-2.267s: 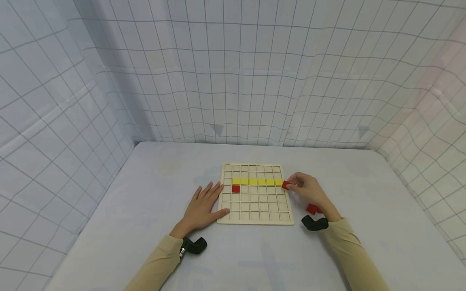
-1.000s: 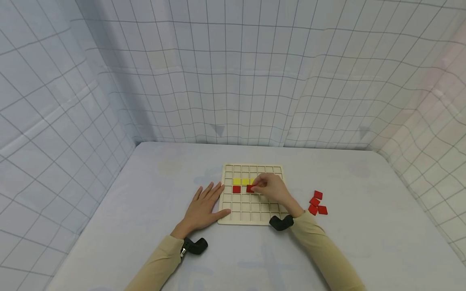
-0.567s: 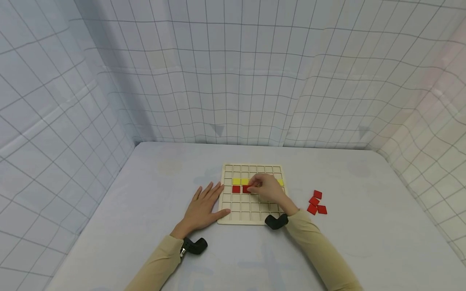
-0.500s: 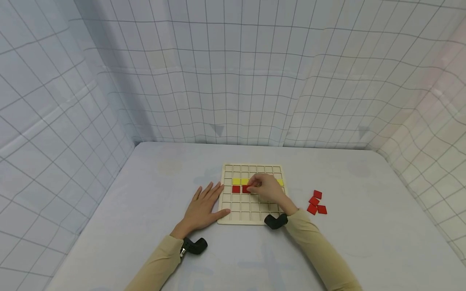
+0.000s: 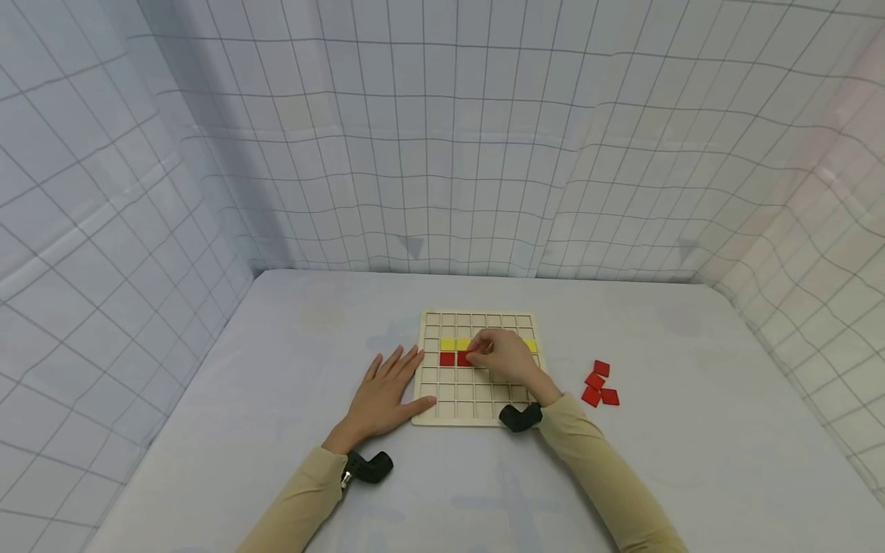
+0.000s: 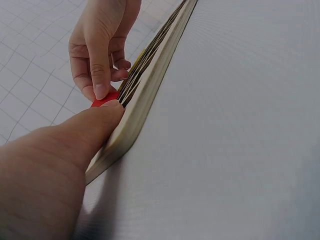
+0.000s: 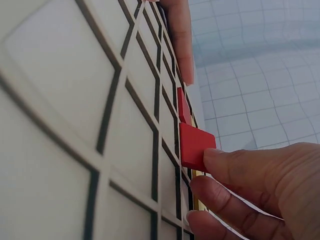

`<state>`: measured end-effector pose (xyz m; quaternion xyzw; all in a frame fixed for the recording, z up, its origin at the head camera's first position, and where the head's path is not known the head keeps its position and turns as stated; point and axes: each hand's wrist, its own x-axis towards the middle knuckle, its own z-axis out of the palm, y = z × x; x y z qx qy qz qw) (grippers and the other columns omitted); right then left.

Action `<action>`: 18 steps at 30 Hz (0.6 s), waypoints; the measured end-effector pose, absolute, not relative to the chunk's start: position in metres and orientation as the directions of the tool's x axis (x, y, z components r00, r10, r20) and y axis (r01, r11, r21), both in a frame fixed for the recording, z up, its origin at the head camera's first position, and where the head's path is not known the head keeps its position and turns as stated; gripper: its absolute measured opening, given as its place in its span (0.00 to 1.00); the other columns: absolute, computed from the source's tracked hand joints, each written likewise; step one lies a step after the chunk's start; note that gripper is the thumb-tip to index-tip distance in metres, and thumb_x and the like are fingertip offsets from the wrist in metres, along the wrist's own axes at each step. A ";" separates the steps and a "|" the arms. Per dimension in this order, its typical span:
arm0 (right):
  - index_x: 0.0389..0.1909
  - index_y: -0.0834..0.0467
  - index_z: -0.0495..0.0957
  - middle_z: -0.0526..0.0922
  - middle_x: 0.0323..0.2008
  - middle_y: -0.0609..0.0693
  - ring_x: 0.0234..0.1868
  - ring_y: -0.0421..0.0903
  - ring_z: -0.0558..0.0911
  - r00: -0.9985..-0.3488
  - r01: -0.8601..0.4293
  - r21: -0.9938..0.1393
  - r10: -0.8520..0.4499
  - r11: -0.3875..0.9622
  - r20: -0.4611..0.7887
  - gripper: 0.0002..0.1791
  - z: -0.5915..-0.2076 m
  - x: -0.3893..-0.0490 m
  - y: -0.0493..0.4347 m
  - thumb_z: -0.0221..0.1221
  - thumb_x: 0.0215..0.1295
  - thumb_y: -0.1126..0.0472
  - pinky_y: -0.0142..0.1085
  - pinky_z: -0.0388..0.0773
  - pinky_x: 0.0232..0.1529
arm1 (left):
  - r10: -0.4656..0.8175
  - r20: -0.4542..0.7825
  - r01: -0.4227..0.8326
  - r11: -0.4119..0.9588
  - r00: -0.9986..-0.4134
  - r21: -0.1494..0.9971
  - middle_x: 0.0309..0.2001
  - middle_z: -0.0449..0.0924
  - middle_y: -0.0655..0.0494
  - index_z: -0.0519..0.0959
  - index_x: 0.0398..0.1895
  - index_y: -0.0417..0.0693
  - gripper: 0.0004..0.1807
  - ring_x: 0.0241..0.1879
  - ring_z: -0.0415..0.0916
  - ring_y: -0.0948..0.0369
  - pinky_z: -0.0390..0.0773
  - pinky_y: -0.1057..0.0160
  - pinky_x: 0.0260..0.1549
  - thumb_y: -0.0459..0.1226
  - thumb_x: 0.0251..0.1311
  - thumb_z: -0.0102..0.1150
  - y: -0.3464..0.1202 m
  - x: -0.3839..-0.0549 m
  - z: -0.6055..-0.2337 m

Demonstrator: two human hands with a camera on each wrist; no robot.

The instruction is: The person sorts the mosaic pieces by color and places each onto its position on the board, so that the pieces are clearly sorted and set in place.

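Observation:
A pale grid board point(image 5: 477, 412) lies on the table. My left hand point(image 5: 383, 395) is spread flat at its left side, fingertips and thumb touching the edge. Between thumb and fingers my right hand point(image 5: 508, 357) pinches a red square tile point(image 7: 194, 145), which looks slightly tilted over the grid in the right wrist view. Just left of it, another red tile point(image 5: 447, 359) sits in a cell. Yellow tiles point(image 5: 448, 344) fill cells of the row behind, partly hidden by the right hand. In the left wrist view, the left thumb point(image 6: 95, 125) presses the board's corner.
Several loose red tiles point(image 5: 592, 382) lie on the white table point(image 5: 691, 430), right of the board. A grid-patterned curtain point(image 5: 442, 153) surrounds the table at the back and sides. Each wrist wears a black camera mount point(image 5: 520, 418).
The right hand has carried the red tile from the board's right edge leftward, up beside the placed red tile. Over the last half second it shifts only slightly. The left hand stays still.

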<state>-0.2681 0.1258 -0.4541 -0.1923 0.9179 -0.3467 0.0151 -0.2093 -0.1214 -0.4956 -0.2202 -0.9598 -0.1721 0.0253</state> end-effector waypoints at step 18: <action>0.26 0.50 0.82 0.79 0.24 0.39 0.26 0.38 0.76 -0.934 -0.340 -0.594 -0.333 0.730 0.125 0.04 -0.454 -0.268 0.121 0.66 0.58 0.57 0.34 0.71 0.25 | 0.417 0.140 0.439 0.838 -0.898 0.324 0.73 0.48 0.55 0.53 0.74 0.48 0.47 0.73 0.38 0.55 0.34 0.48 0.67 0.66 0.59 0.46 -0.122 -0.209 -0.494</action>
